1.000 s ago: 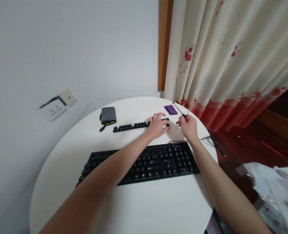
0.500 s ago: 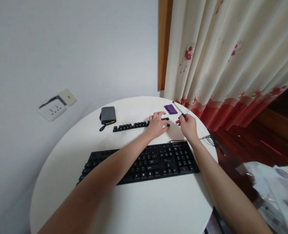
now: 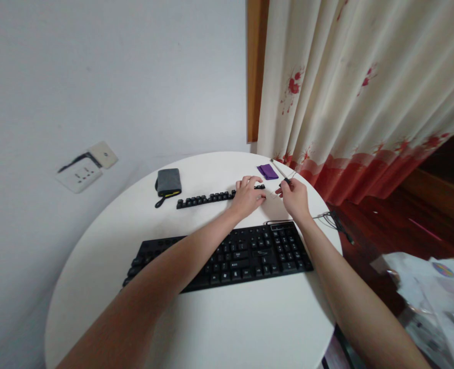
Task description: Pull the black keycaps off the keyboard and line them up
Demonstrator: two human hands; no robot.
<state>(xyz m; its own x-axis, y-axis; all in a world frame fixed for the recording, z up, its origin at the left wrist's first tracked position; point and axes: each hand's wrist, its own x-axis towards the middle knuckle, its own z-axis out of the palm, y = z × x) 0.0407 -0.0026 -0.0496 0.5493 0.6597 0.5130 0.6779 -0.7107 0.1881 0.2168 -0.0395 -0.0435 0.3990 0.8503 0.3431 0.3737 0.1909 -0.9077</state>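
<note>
A row of loose black keycaps (image 3: 204, 199) lies across the far part of the round white table (image 3: 227, 328). My left hand (image 3: 247, 196) rests on the right end of that row, fingers curled down onto the caps. My right hand (image 3: 294, 197) is closed in a pinch on a thin tool with a dark tip (image 3: 287, 180), held just right of the row's end. A black keyboard (image 3: 219, 259) lies nearer to me, under both forearms.
A grey pouch with a yellow edge (image 3: 169, 182) sits at the far left of the table. A purple cloth (image 3: 267, 171) and a thin stick (image 3: 277, 167) lie near the curtain (image 3: 346, 102). The keyboard cable (image 3: 332, 221) trails off the right edge. A wall socket (image 3: 79, 174) is on the left.
Both hands stay at the right end of the keycap row; the right hand has edged slightly toward the left hand. The view has shifted a little.
</note>
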